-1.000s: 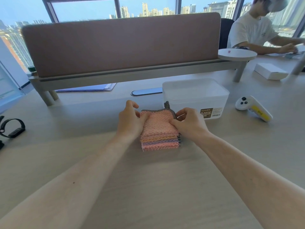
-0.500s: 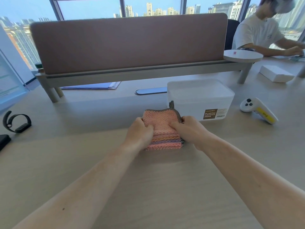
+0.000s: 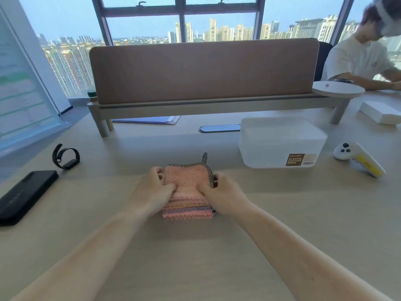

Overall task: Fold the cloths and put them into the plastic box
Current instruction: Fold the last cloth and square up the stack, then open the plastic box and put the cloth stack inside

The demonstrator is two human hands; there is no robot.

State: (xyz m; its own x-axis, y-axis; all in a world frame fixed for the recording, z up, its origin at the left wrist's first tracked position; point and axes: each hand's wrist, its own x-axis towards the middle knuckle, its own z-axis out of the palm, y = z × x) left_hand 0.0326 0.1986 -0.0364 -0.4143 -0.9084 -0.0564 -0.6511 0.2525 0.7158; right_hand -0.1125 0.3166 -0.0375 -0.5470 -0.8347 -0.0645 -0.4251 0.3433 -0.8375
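Both hands have slid inward and toward the near edge of the stack of folded cloths [image 3: 188, 192] since a second ago; then they held its left and right sides with fingers nearer the far corners. Camera view has swung too: a black phone [image 3: 25, 195] and a black wristband [image 3: 65, 157] now show fully at left.

Left hand [image 3: 153, 191]: curled around the stack's left side, thumb pressed on the top pink cloth, fingers wrapped at the far-left edge. Right hand [image 3: 222, 195]: mirrors it on the right side, thumb on top, fingers curled against the right edge. Both grip the stack from opposite sides; stack rests on the tabletop [image 3: 195, 257], not lifted as far as can be told.

Stack: pink top layer, orange, purple and pink layers showing at the near edge, black-and-white mesh trim along the far and right edges, one loop sticking up at the far-right corner.

Plastic box [image 3: 282, 142]: translucent white, brown label on the near wall, stands on the tabletop to the right of and beyond the stack, apart from it. Contents cannot be made out.

White-and-yellow controller [image 3: 359, 158] lies right of the box.
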